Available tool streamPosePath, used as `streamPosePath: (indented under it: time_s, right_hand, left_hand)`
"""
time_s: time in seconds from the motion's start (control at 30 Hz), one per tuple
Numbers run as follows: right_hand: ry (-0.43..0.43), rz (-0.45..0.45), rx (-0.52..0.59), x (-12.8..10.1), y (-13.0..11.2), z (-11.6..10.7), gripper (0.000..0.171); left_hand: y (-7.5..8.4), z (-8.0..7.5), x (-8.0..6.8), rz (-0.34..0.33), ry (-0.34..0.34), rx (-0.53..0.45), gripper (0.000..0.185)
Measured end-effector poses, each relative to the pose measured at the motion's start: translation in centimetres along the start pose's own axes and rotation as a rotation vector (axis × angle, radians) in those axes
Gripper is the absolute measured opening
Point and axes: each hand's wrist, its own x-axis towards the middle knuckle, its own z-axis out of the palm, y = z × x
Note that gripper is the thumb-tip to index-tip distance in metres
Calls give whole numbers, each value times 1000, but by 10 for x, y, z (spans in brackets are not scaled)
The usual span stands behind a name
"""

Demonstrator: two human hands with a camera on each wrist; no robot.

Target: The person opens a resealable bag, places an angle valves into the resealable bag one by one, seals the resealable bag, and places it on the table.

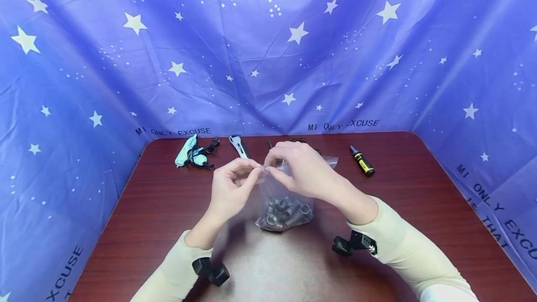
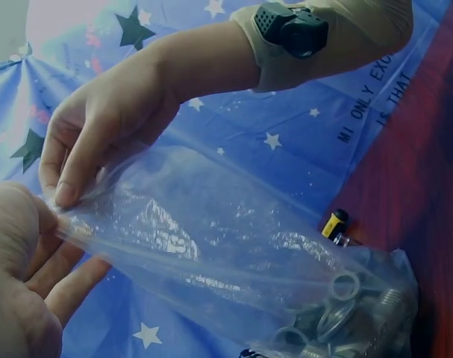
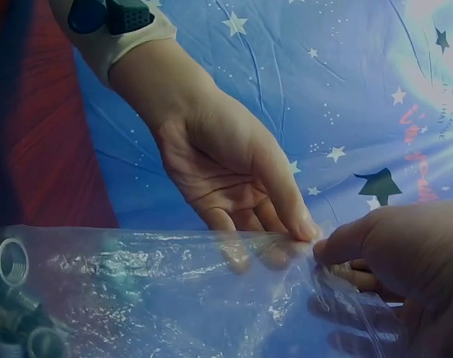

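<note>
Both hands' fingers (image 1: 256,171) pinch crinkly clear plastic bag (image 1: 285,199); round threaded metal fittings (image 1: 285,211) inside.

A clear plastic bag (image 1: 285,199) of grey metal fittings (image 1: 285,211) stands upright mid-table, top pinched.

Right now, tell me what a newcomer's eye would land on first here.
Both hands meet at mid-table: the left hand and right hand pinch the top edge of a clear plastic bag of grey metal fittings. Behind it all hangs a blue star-printed backdrop.
</note>
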Motion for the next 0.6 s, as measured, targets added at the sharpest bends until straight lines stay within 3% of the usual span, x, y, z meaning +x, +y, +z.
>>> streamPosePath:
  time_s: [0.3, 0.6]
  right_hand:
    - [20, -29, -186, -4, -1, 8, 6]
    - [43, -25, -114, -12, 4, 8, 8]
  left_hand:
    - [1, 8, 0, 28, 49, 123, 4]
    - [1, 8, 1, 39, 56, 144, 6]
